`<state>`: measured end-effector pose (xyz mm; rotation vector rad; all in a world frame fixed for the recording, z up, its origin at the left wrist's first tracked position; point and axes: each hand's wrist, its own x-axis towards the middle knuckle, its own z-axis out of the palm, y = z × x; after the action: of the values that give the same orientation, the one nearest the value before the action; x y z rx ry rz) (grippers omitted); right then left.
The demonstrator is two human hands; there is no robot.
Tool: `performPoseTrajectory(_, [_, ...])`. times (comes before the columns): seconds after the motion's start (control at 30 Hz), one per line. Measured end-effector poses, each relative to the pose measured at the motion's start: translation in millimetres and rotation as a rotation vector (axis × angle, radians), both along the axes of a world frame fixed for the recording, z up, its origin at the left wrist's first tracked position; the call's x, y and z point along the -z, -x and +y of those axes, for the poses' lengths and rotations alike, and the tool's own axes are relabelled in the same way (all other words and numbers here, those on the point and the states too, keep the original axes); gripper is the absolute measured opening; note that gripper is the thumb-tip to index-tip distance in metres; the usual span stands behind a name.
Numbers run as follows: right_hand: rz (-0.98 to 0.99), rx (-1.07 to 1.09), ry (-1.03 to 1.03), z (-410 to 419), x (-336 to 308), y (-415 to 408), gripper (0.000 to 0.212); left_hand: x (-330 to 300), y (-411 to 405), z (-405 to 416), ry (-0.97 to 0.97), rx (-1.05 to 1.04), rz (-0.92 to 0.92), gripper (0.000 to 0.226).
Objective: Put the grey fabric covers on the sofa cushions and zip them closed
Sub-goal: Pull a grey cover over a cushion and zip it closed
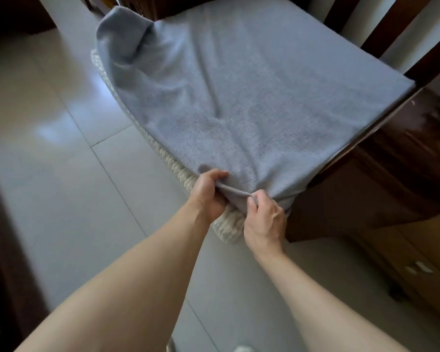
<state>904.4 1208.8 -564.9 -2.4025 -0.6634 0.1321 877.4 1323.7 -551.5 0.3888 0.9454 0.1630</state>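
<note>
A grey fabric cover (239, 92) is drawn over most of a cream woven cushion (229, 228) that lies on a dark wooden sofa seat. The cushion's bare cream edge shows along the left side and at the near corner. My left hand (210, 193) grips the cover's open edge at the near corner, thumb on top of the fabric. My right hand (263, 222) pinches the same edge just to the right, so a short fold of hem is stretched between the two hands. The far left corner of the cover stands up loose and wrinkled. No zip is visible.
The dark wooden sofa frame (381, 158) runs along the right of the cushion, with upright slats at the back right. Pale glossy floor tiles (61, 174) lie to the left and below. A light wooden cabinet (417, 265) stands at lower right.
</note>
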Motion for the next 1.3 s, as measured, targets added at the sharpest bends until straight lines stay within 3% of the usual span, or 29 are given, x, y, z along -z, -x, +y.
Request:
performPoseTrajectory(0.07, [0.008,-0.004,-0.103,-7,-7,-3,0.028,2,2,-6,0.057,-0.023,-0.116,0.015])
performPoseTrajectory(0.17, [0.046,-0.002,-0.199,-11,-19,-16,0.026,13,8,-16,0.166,-0.090,-0.297,0.075])
performPoseTrajectory(0.23, [0.040,0.001,-0.209,-10,-21,-26,0.028,21,8,-19,0.216,-0.184,-0.331,0.085])
performPoseTrajectory(0.3, [0.036,-0.011,-0.208,-10,-23,-27,0.029,21,5,-21,0.191,-0.184,-0.292,0.071])
performPoseTrajectory(0.47, [0.032,0.013,-0.246,-13,-17,-21,0.028,4,-19,-20,0.013,0.098,-0.222,0.038])
performPoseTrajectory(0.63, [0.021,0.060,-0.255,-12,-19,-23,0.022,10,-12,-19,-0.288,0.376,-0.135,0.031])
performPoseTrajectory(0.8, [-0.014,0.047,-0.252,-5,-7,-16,0.025,13,7,-20,-0.442,0.398,-0.085,0.021])
performPoseTrajectory(0.87, [-0.147,0.004,-0.308,-3,1,-9,0.032,17,15,-18,-0.510,0.367,-0.095,0.019])
performPoseTrajectory(0.97, [-0.503,-0.140,-0.261,-11,18,0,0.038,32,23,-12,-0.540,0.312,-0.105,0.023])
performPoseTrajectory(1.07, [-0.767,-0.277,-0.245,-18,34,-1,0.024,38,22,-7,-0.517,0.291,-0.155,0.018])
performPoseTrajectory(1.3, [-1.041,-0.121,-0.163,-8,46,-18,0.005,42,27,-8,-0.439,0.190,-0.431,0.027])
